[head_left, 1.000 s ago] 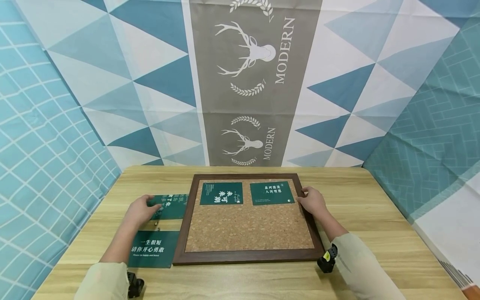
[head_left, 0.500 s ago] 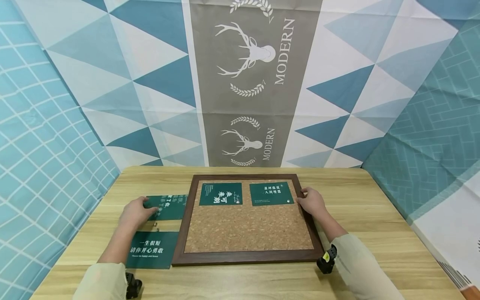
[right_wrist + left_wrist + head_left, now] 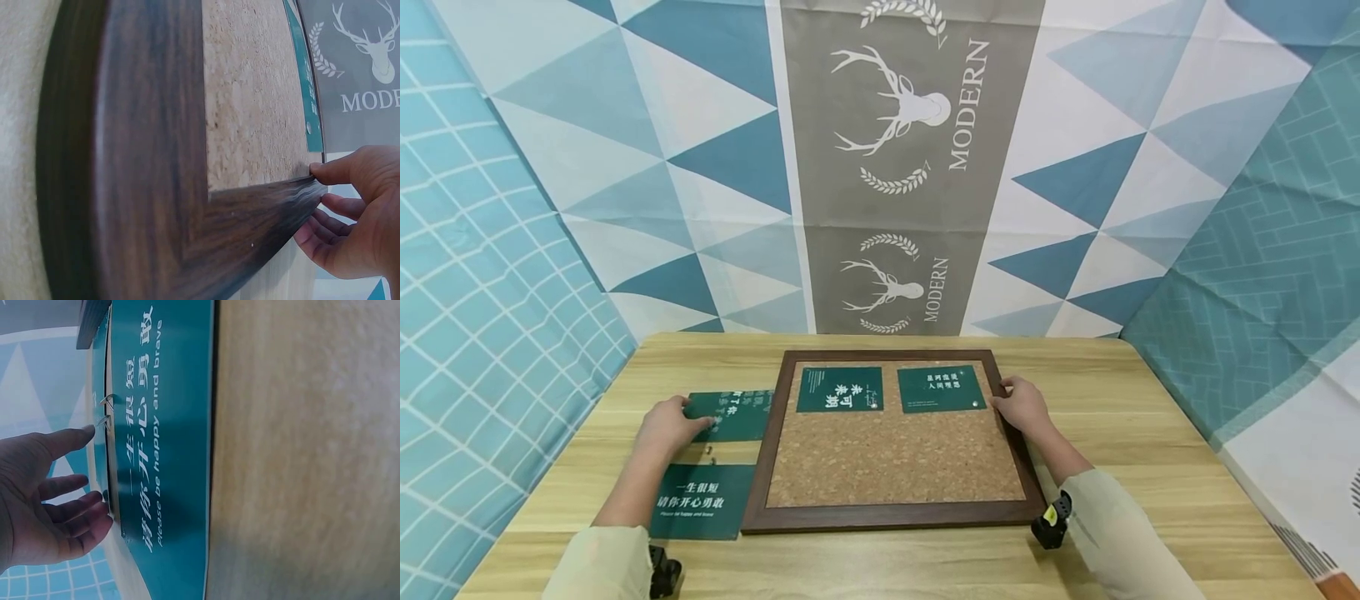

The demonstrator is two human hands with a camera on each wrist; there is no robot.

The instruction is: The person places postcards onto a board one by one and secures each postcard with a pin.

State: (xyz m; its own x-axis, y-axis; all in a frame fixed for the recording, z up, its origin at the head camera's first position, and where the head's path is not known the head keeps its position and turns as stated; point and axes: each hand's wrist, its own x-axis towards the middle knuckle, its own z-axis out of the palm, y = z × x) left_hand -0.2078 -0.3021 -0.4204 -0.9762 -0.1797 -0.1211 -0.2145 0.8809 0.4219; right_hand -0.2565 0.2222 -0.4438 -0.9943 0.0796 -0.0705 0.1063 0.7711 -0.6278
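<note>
My left hand (image 3: 662, 429) is at the left edge of the farther loose green card (image 3: 730, 415), thumb apart from the loosely bent fingers. In the left wrist view nothing shows between them; whether the fingertips touch the card is unclear. Nearer lies another green card (image 3: 703, 502) with white lettering, and small metal push pins (image 3: 105, 420) sit in the gap between the two. My right hand (image 3: 1024, 407) grips the right side of the brown-framed cork board (image 3: 895, 458), thumb on top, fingers round the outer edge. Two green cards, one left (image 3: 840, 389), one right (image 3: 942, 389), lie along the board's far side.
The pale wooden table (image 3: 1150, 467) extends right of the board and in front of it. A patterned cloth (image 3: 887, 167) hangs behind the table's far edge. Black wrist cameras sit on the left wrist (image 3: 664, 572) and right wrist (image 3: 1051, 525).
My left hand has drawn back a little to the left, baring more of the farther loose card. My right hand stays on the frame. The view has shifted slightly.
</note>
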